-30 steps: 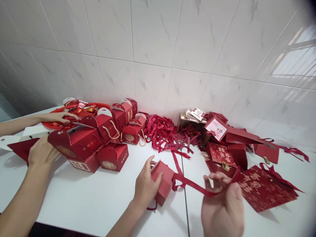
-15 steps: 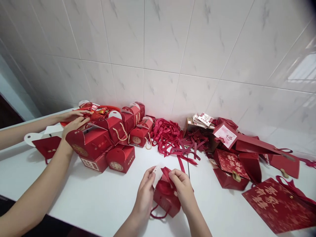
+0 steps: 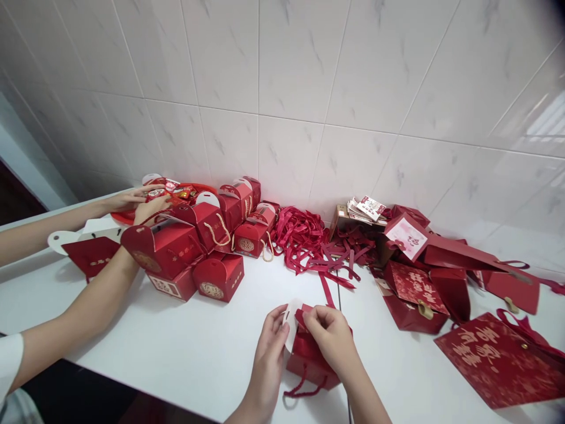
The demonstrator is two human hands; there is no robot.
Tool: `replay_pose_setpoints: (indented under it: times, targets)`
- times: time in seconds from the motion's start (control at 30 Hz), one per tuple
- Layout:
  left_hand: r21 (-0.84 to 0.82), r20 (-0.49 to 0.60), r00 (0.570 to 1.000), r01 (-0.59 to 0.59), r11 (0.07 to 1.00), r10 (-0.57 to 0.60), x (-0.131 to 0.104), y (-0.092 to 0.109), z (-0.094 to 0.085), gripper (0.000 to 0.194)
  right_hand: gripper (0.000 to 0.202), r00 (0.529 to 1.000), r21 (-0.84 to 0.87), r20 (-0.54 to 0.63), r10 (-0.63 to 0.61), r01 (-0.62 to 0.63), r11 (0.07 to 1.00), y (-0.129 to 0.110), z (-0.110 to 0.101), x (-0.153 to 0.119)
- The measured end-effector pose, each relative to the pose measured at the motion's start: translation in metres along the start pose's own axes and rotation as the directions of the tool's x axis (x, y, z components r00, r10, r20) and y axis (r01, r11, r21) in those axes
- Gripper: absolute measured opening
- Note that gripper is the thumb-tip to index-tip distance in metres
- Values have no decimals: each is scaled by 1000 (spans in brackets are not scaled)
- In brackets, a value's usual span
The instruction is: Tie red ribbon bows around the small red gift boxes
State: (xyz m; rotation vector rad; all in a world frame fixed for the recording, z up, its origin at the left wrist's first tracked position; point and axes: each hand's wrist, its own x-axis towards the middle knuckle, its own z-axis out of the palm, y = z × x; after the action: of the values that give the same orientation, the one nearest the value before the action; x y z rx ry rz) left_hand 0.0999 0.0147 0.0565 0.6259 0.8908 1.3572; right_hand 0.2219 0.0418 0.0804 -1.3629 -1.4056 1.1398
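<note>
A small red box (image 3: 311, 365) with a dark red cord handle sits on the white table at the bottom centre. My left hand (image 3: 270, 347) is at its left side, thumb and fingers closed on the white inner face of a raised flap (image 3: 292, 321). On the right, my right hand (image 3: 329, 335) has its fingers pinched at a red flap at the top of the box. The palm side of that hand and part of the box are hidden.
Another person's arms (image 3: 95, 300) reach over a red tray of wrapped sweets at left. Red boxes (image 3: 218, 277) are stacked nearby. Red ribbons (image 3: 300, 232), cards (image 3: 368, 207) and red bags (image 3: 494, 359) lie behind and right on the white table (image 3: 260, 312).
My hands and the small box have shifted slightly right. The red flap now lies closer to the white one. At left, the other person's nearer hand has moved further toward the sweets.
</note>
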Motion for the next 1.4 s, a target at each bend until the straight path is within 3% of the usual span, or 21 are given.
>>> replay_pose_setpoints:
  times: [0.17, 0.27, 0.43, 0.6, 0.73, 0.93, 1.07, 1.27, 1.4]
  targets:
    - [-24, 40, 999, -19, 1000, 20, -16, 2, 3, 38, 41, 997, 148, 68, 45, -55, 987, -1, -2, -16]
    - [-2, 11, 1000, -27, 1000, 27, -32, -2, -1, 43, 43, 992, 189, 113, 48, -68, 980, -2, -1, -31]
    - [33, -59, 996, -69, 997, 71, -63, -18, -13, 47, 43, 986, 60, 167, 7, -17, 998, 3, 2, -59]
    - [79, -115, 988, -90, 993, 99, -86, -28, -23, 46, 42, 992, -111, 118, -46, 59, 992, 7, 5, -80]
    - [177, -64, 991, -105, 979, 118, -96, -27, -29, 50, 43, 991, -151, 96, -92, 106, 983, 6, 6, -87]
    - [280, 59, 968, -251, 927, 245, -92, -20, -32, 47, 31, 970, -159, 132, -204, 224, 961, 5, 5, -88]
    - [313, 161, 934, -356, 881, 320, -82, -16, -32, 41, 31, 962, -173, 90, -259, 271, 947, 6, 7, -82]
    - [372, 227, 900, -432, 821, 371, -73, -11, -30, 32, 31, 945, -260, -24, -325, 308, 915, 10, 13, -70]
    - [430, 233, 905, -424, 797, 355, -65, -8, -29, 30, 27, 928, -280, -23, -373, 352, 893, 12, 15, -69]
